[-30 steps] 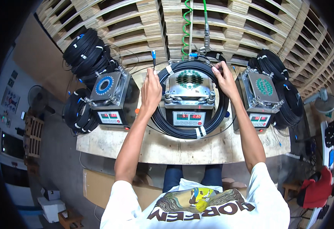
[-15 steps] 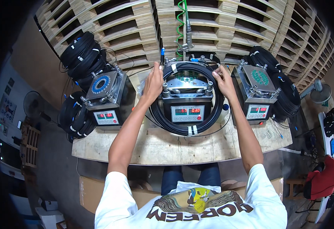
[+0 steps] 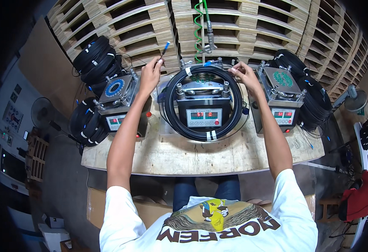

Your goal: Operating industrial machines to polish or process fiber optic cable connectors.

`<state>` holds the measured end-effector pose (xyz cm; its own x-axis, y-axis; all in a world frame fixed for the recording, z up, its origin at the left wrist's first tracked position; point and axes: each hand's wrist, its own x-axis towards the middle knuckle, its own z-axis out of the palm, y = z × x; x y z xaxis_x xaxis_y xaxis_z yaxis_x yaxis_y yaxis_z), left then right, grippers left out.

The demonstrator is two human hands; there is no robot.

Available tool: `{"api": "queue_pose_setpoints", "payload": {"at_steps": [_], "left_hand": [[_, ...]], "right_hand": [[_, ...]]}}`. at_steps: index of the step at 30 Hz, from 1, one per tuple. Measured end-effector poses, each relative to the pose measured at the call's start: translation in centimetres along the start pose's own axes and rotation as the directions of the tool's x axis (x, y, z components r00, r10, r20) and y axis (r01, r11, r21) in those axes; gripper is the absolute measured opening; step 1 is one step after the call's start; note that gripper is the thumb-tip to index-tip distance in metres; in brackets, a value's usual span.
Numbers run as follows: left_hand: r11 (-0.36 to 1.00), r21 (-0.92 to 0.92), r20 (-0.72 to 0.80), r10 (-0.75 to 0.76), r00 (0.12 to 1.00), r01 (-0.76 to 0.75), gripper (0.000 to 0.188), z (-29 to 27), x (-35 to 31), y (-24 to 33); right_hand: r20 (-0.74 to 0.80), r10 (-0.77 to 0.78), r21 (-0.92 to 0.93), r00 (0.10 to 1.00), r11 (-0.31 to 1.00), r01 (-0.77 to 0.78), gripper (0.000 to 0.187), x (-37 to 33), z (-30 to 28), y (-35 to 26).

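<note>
A coil of black cable (image 3: 179, 124), bound with white tape, leans against the middle machine (image 3: 204, 107), which has a digital display and a metal top plate. To the coil's upper left, my left hand (image 3: 151, 75) pinches a blue-tipped cable end (image 3: 166, 48), its tip pointing up. My right hand (image 3: 245, 76) is at the coil's upper right edge with thumb and fingers closed together; what lies between them is too small to make out. Another blue tip (image 3: 209, 64) shows at the top of the coil.
Similar machines flank it: one with a blue ring (image 3: 115, 89) at left, one with green dots (image 3: 283, 79) at right. Stacked black coils (image 3: 95, 61) stand beyond them. A red-capped bottle (image 3: 152, 119) is on the wooden table (image 3: 167, 157). A green coiled hose (image 3: 199, 33) hangs before the pallets (image 3: 129, 25).
My left hand has moved left, away from the coil, carrying the blue-tipped cable end. My right hand stays by the coil's upper right. The middle display reads differently.
</note>
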<state>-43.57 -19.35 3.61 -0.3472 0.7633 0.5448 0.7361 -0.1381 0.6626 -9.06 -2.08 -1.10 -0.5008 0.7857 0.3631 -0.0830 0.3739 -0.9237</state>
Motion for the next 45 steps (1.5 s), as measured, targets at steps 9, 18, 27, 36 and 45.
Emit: {"api": "queue_pose_setpoints", "payload": {"at_steps": [9, 18, 27, 36, 45], "left_hand": [[0.972, -0.230, -0.155, -0.089, 0.984, 0.052, 0.030, 3.6, -2.0, -1.4], [0.982, -0.147, 0.010, 0.118, 0.993, -0.116, 0.030, 6.7, 0.1, -1.6], [0.996, -0.050, -0.072, 0.069, 0.995, -0.073, 0.027, 6.7, -1.1, -1.3], [0.999, -0.052, -0.096, -0.009, 0.995, 0.004, 0.027, 4.6, 3.6, -2.6], [0.997, -0.079, -0.052, -0.028, 0.998, 0.024, 0.032, 5.7, 4.1, -2.1]], "right_hand": [[-0.118, -0.242, -0.397, 0.963, 0.900, 0.178, 0.016, 3.0, 2.5, -0.2], [-0.197, -0.275, -0.369, 0.941, 0.910, 0.188, 0.015, 3.9, 5.1, 1.0], [-0.169, -0.259, -0.336, 0.951, 0.922, 0.192, 0.012, 4.4, 5.4, 0.9], [0.018, -0.348, -0.443, 0.937, 0.838, 0.319, 0.037, 8.6, 0.9, -1.8], [0.127, -0.295, -0.577, 0.947, 0.754, 0.312, 0.025, 9.2, 2.5, -3.6]]}}
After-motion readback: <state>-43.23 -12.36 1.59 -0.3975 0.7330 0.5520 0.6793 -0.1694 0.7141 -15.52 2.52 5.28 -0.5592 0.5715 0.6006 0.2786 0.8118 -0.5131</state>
